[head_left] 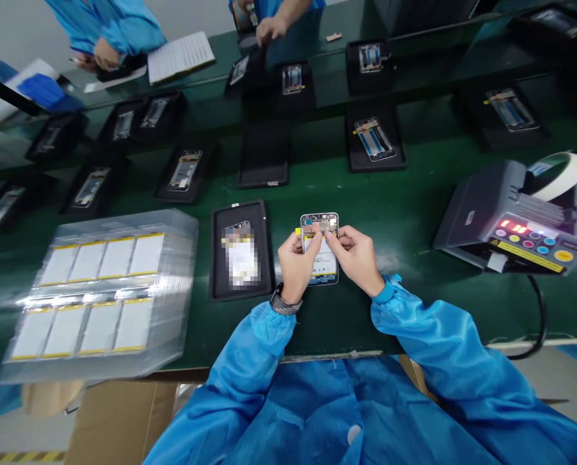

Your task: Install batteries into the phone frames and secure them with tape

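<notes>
over the bench (404,323), a phone frame (323,223) sits between both hands' fingers (312,237).

Shiny blue cleanroom coat (346,413), long puffy sleeves (438,349) ending in gathered cuffs (right cuff (386,290) has a small tab), white round button (354,434) down front. Dark strap watch (285,300) on left wrist; left hand (298,268) and right hand (359,258) bare.

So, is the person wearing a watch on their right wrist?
No, the wristwatch sits behind the left hand, while behind the right hand only a blue sleeve cuff shows.
</notes>
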Tool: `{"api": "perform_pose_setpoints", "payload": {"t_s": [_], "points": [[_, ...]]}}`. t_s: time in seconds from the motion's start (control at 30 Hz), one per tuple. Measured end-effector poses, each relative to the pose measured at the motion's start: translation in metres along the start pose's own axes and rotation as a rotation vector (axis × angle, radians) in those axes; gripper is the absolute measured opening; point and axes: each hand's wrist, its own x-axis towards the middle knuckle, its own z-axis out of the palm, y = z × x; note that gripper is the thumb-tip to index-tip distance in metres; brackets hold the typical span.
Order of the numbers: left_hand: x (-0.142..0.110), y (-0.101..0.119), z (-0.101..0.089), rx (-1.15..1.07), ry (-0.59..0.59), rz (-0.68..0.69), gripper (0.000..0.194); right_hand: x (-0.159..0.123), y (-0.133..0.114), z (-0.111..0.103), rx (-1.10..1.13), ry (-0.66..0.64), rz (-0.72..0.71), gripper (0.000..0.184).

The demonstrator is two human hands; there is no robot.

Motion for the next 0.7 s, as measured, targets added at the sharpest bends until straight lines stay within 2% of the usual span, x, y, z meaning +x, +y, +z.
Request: {"api": "perform_pose_setpoints", "payload": {"t_s": [0.2, 0.47, 0.57, 0.7], "points": [[-0.0014, -0.0002, 0.0029, 0.008, 0.021, -0.003, 0.032, 0.0005, -0.0041, 0.0000, -0.054, 0.040, -0.030, 0.046], [-0.0020, -0.0012, 0.0052, 0.070, 0.037, 0.007, 0.026, -0.0007, -0.0075, 0.0050, 0.002, 0.091, 0.012, 0.046], [0.0003, -0.0045, 0.0031, 0.043, 0.000, 0.004, 0.029, 0.0008, -0.0082, 0.0021, 0.033, 0.055, 0.032, 0.047], [0.0018, -0.0041, -0.0013, -0.001, -0.133, 0.012, 0.035, 0.0045, -0.0030, -0.0021, 0.055, 0.071, 0.030, 0.052]]}}
